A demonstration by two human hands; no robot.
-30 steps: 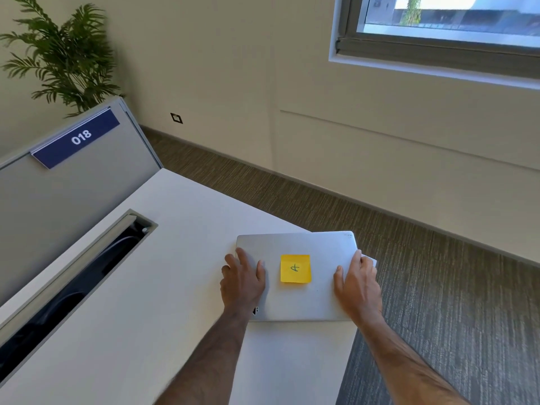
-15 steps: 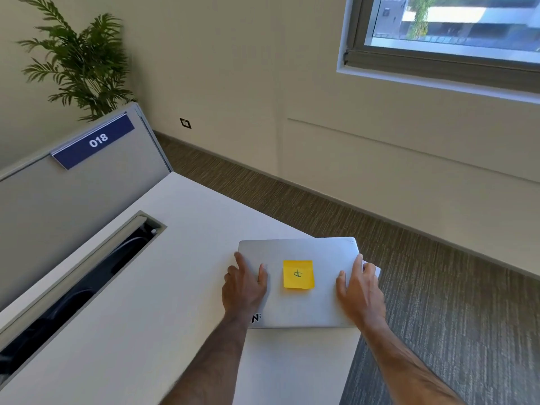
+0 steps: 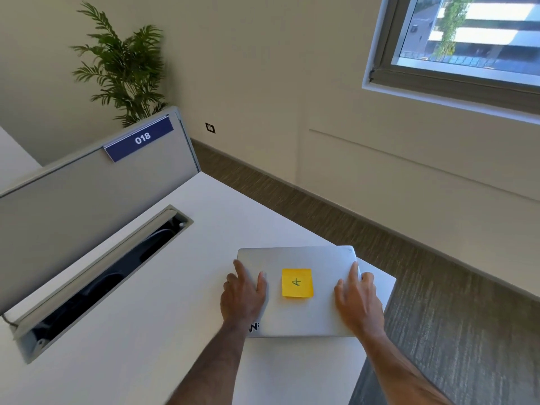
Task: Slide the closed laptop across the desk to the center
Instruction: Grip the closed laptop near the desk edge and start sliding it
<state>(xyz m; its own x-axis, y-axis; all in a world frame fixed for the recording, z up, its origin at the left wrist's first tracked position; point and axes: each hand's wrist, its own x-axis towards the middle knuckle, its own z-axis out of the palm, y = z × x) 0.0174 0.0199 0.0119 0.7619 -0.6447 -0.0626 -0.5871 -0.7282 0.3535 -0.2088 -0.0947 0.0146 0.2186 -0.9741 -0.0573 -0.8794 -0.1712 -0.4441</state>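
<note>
A closed silver laptop (image 3: 295, 258) with a yellow sticky note (image 3: 297, 282) on its lid lies flat near the right corner of the white desk (image 3: 146, 331). My left hand (image 3: 244, 293) presses on the laptop's left edge, with its fingers spread over the lid and side. My right hand (image 3: 358, 302) holds the right edge, fingertips curled over the side. Both forearms reach in from the bottom of the view.
A long open cable slot (image 3: 102, 282) runs along the desk's left side below a grey partition (image 3: 73, 206) labelled 018. The desk's right corner (image 3: 388, 280) drops to carpeted floor. A potted plant (image 3: 122, 62) stands behind the partition.
The laptop has slid a little to the left under both hands, so more of the desk's right corner shows beside it. My view has turned left.
</note>
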